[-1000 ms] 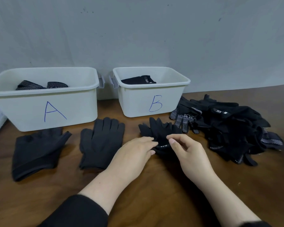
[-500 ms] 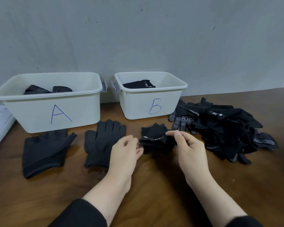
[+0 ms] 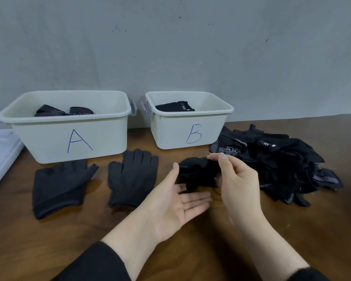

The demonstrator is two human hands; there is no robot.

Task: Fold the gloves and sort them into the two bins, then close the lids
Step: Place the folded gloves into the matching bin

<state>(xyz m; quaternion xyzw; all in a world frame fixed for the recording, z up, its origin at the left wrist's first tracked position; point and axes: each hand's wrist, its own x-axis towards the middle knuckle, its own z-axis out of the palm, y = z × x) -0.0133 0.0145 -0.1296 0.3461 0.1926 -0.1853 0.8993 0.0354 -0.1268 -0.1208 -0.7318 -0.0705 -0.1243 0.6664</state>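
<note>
Two bins (image 3: 77, 136); two flat gloves (image 3: 133, 179); right hand (image 3: 238, 179) pinches folded glove (image 3: 197, 172); left hand (image 3: 176, 205) spread, empty.

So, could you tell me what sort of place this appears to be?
Probably a staged sorting workstation rather than a home: a wooden table against a bare grey wall, two white bins hand-lettered A and B, and a heap of black gloves.

One camera only — it sits on my head, looking forward and down across the desk (image 3: 190, 250) toward the wall (image 3: 170, 47) at twelve o'clock. It's close: my hands fill the near foreground, forearms entering from six o'clock — no second view shares this.
</note>
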